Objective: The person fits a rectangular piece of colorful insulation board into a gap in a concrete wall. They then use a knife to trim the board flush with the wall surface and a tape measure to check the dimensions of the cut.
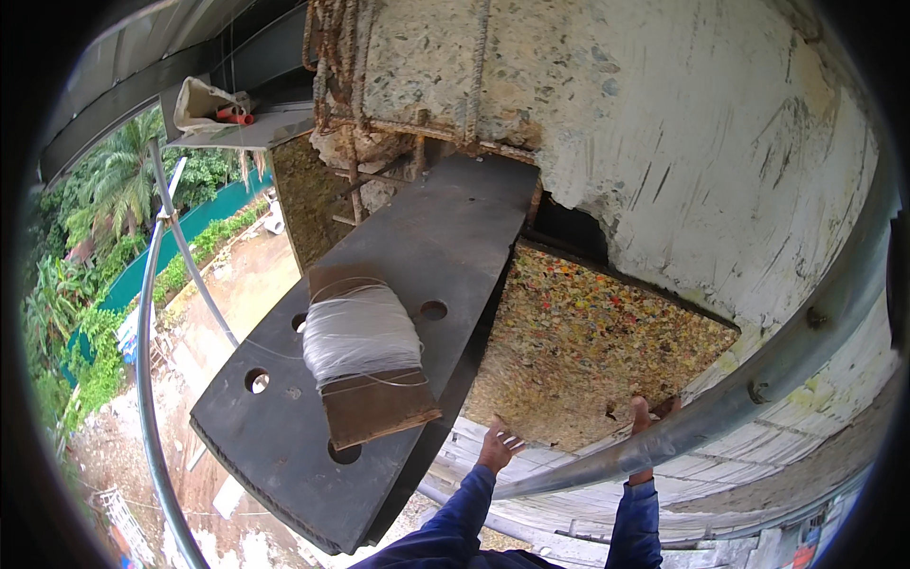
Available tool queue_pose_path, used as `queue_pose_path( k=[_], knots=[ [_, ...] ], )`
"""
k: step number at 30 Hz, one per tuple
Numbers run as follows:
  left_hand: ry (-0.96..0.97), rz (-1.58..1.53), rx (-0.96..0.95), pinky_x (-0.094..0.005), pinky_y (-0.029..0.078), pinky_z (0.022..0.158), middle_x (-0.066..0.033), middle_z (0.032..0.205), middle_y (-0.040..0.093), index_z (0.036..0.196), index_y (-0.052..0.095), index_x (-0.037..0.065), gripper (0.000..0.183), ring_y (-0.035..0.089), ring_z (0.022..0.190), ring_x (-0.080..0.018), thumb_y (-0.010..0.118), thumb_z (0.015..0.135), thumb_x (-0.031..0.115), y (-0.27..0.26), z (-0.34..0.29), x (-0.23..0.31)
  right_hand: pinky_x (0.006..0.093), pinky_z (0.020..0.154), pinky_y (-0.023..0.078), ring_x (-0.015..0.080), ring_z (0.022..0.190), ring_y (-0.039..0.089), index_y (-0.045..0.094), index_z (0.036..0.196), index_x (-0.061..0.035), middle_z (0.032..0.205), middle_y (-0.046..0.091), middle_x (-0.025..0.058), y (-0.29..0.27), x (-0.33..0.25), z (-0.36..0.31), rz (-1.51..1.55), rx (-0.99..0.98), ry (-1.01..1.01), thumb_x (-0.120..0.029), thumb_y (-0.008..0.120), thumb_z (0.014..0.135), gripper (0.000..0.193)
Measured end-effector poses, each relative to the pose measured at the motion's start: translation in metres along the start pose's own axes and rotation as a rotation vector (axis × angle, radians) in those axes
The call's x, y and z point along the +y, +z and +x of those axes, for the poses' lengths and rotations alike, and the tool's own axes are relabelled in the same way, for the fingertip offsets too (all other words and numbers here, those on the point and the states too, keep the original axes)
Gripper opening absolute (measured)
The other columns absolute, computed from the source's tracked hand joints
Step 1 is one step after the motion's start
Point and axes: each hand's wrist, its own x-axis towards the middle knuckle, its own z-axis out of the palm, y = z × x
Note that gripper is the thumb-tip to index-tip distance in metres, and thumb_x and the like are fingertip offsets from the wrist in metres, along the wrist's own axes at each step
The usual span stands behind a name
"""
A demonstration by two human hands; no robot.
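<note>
My left hand [499, 448] is at the lower left edge of a square speckled chipboard panel [578, 341], fingers closed at its rim. Along the same lower edge, farther right, my right hand [646, 422] grips the panel, partly hidden behind a metal pipe; its thumb shows against the board. The panel's upper edge lies by a dark gap in the broken concrete. To its left, a dark grey steel plate [408, 228] with several round holes juts out from the concrete. White string [360, 332] wound round a flat brown piece of wood rests on that plate.
Rusty rebar [355, 85] sticks out of the broken concrete wall [701, 123] above. A thick metal pipe [682, 441] curves past my right hand. More pipes [147, 351] stand at left, with the ground far below. A white sack [204, 104] sits on a ledge.
</note>
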Motion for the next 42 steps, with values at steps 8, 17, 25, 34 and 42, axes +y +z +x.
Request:
queue_pose_path(
  k=[8, 17, 25, 34, 42],
  knots=[
    [-0.01, 0.006, -0.033, -0.0628, 0.042, 0.106, -0.024, 0.145, 0.04, 0.153, 0.032, 0.013, 0.095, 0.047, 0.128, -0.0443, 0.067, 0.085, 0.069, 0.005, 0.003, -0.011, 0.038, 0.101, 0.046, 0.0261, 0.116, 0.052, 0.039, 0.147, 0.0075, 0.134, 0.05, 0.0168, -0.002, 0.025, 0.005, -0.109, -0.015, -0.067, -0.037, 0.086, 0.086, 0.089],
    [-0.002, -0.003, -0.025, -0.0615, 0.045, 0.1, -0.0215, 0.14, 0.043, 0.151, 0.037, 0.011, 0.097, 0.048, 0.126, -0.0427, 0.07, 0.082, 0.071, 0.001, 0.011, -0.01, 0.0396, 0.102, 0.047, 0.028, 0.118, 0.054, 0.04, 0.146, 0.008, 0.135, 0.052, 0.0187, 0.0, 0.016, 0.011, -0.222, 0.049, -0.27, -0.041, 0.084, 0.087, 0.088],
    [0.041, -0.058, -0.015, -0.0625, 0.044, 0.103, -0.023, 0.141, 0.042, 0.151, 0.038, 0.011, 0.091, 0.049, 0.125, -0.0462, 0.069, 0.086, 0.067, 0.004, 0.01, -0.012, 0.0328, 0.088, 0.048, 0.0188, 0.1, 0.053, 0.044, 0.143, 0.0039, 0.117, 0.055, 0.0091, 0.004, 0.026, 0.007, 0.053, -0.012, -0.074, -0.034, 0.088, 0.084, 0.082],
    [0.087, -0.058, -0.009, -0.0625, 0.049, 0.098, -0.023, 0.133, 0.048, 0.147, 0.041, 0.011, 0.083, 0.053, 0.119, -0.0474, 0.064, 0.09, 0.066, -0.002, 0.013, -0.013, 0.0364, 0.101, 0.04, 0.024, 0.116, 0.045, 0.044, 0.144, 0.0039, 0.13, 0.048, 0.0129, 0.003, 0.05, -0.003, 0.065, -0.074, -0.091, -0.036, 0.09, 0.081, 0.087],
    [0.112, -0.025, -0.006, -0.0625, 0.049, 0.099, -0.0231, 0.13, 0.049, 0.144, 0.042, 0.008, 0.083, 0.053, 0.119, -0.0465, 0.063, 0.09, 0.067, 0.004, 0.016, -0.016, 0.0392, 0.11, 0.037, 0.0283, 0.129, 0.044, 0.043, 0.147, 0.0041, 0.143, 0.047, 0.018, 0.001, 0.094, -0.012, -0.166, -0.12, -0.044, -0.036, 0.087, 0.083, 0.087]
  ],
)
